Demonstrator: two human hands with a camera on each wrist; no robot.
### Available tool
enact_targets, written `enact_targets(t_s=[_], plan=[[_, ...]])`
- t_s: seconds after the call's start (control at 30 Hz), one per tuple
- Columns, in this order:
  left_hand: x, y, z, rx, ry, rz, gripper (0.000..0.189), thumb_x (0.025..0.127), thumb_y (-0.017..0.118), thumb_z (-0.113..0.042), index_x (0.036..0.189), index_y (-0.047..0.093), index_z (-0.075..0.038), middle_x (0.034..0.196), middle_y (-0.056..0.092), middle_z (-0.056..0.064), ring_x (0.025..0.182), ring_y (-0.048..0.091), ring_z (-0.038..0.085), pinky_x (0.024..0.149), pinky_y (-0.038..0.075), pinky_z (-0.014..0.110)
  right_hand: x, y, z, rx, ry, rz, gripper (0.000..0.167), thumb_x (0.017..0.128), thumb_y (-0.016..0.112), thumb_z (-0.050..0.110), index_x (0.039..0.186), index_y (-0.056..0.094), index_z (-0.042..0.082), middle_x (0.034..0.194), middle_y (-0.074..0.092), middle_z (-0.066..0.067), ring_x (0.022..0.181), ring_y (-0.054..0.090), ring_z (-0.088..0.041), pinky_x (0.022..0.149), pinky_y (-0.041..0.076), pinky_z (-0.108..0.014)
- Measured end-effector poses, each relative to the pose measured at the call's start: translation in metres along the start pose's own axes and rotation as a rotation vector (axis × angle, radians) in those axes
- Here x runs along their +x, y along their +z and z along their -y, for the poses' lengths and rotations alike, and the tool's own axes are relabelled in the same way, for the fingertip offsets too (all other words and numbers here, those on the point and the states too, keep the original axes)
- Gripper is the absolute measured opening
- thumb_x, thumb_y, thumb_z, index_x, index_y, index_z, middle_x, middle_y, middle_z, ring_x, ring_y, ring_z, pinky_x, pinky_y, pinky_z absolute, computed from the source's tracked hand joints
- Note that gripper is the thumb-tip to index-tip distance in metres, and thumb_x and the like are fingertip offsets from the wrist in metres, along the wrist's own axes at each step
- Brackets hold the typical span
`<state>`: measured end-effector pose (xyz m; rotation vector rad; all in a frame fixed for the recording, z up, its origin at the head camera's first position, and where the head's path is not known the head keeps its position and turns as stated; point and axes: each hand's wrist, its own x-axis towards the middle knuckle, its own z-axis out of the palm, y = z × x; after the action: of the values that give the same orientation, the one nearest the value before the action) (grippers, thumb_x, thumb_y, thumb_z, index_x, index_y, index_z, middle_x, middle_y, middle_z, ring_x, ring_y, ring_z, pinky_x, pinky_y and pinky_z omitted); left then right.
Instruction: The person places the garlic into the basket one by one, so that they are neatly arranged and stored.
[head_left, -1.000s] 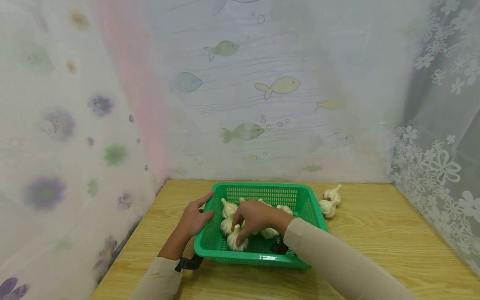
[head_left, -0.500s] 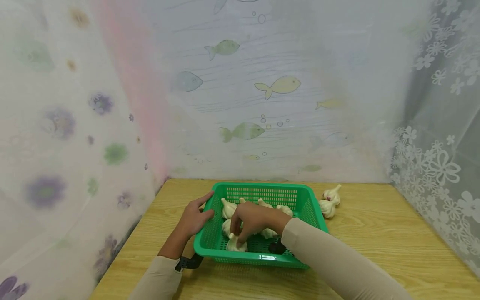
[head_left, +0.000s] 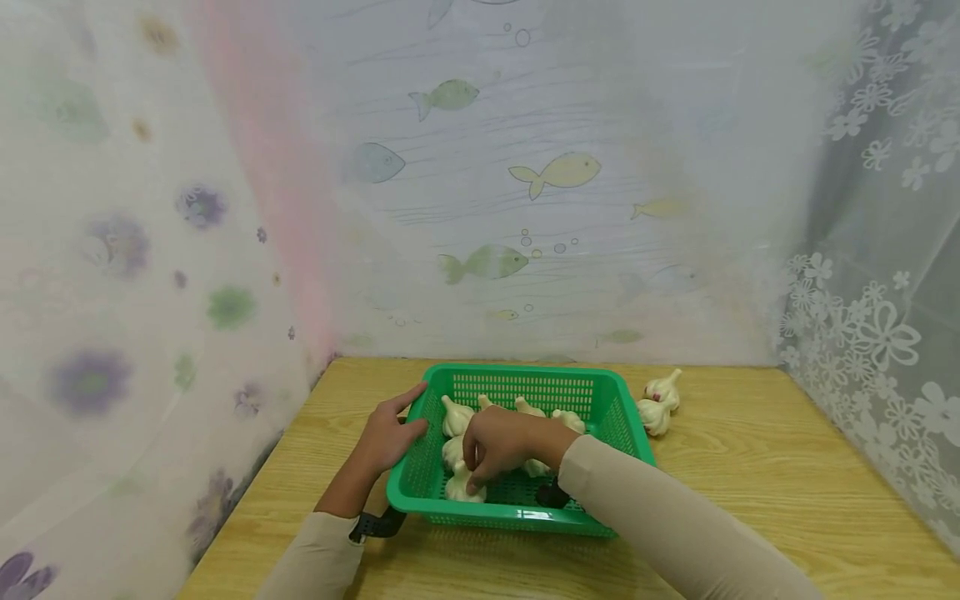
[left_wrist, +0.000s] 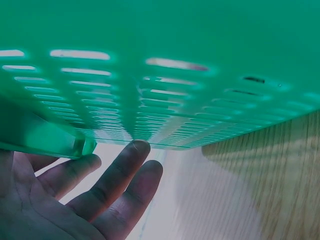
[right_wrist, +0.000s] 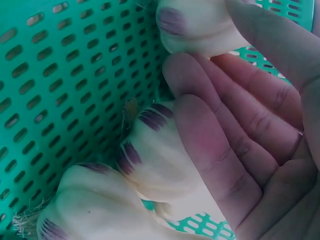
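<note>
In the head view, a green plastic basket with slotted walls holds several whitish garlic bulbs. My left hand grips its left rim, thumb on top; the left wrist view shows other fingers outside the slotted wall, beneath the rim. Inside the basket, my right hand holds the front-left garlic bulb between thumb and fingers. That held bulb appears at the top of the right wrist view, the thumb across it and fingertips against its side. Two purple-streaked bulbs lie below, beside those fingers.
Two garlic bulbs lie on the wooden table just right of the basket. Other bulbs stand in the basket's back left, partly hidden by the right hand. Patterned curtains rise behind the table and at both sides.
My right hand has tipped the front-left garlic bulb and shifted it slightly left, toward the basket's left wall. The left hand and the basket have stayed put.
</note>
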<state>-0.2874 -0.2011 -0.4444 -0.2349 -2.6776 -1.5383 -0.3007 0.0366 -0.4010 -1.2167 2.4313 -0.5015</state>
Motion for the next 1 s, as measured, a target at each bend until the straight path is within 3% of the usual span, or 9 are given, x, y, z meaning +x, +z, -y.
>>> enact_targets(t_s=[0.6,0.8,1.0], plan=[[0.0,-0.001,-0.001,-0.007,0.003,0.006,0.067,0.096,0.057,-0.014,0.161,0.042,-0.023,0.166,0.035,0.018,0.126,0.062,0.048,0.063,0.052,0.037,-0.005,-0.01,0.0,0.068,-0.07,0.027,0.022,0.087,0.085,0.027,0.105,0.082,0.016,0.086,0.078,0.012,0.076,0.07,0.003,0.07,0.057,-0.02],[-0.001,0.0,-0.001,-0.022,-0.001,0.002,0.068,0.096,0.057,-0.014,0.161,0.042,-0.023,0.166,0.035,0.018,0.123,0.064,0.047,0.063,0.054,0.037,-0.016,-0.02,-0.006,0.065,-0.052,-0.004,0.033,0.088,0.083,0.033,0.116,0.079,0.016,0.089,0.076,0.015,0.079,0.069,0.003,0.077,0.056,-0.021],[-0.002,-0.001,-0.002,-0.033,-0.007,0.003,0.068,0.095,0.058,-0.014,0.161,0.042,-0.023,0.166,0.035,0.018,0.122,0.065,0.046,0.064,0.057,0.039,-0.038,-0.033,-0.005,0.148,-0.101,-0.031,0.037,0.09,0.08,0.034,0.121,0.078,0.013,0.097,0.078,0.011,0.086,0.072,-0.001,0.079,0.057,-0.024]])
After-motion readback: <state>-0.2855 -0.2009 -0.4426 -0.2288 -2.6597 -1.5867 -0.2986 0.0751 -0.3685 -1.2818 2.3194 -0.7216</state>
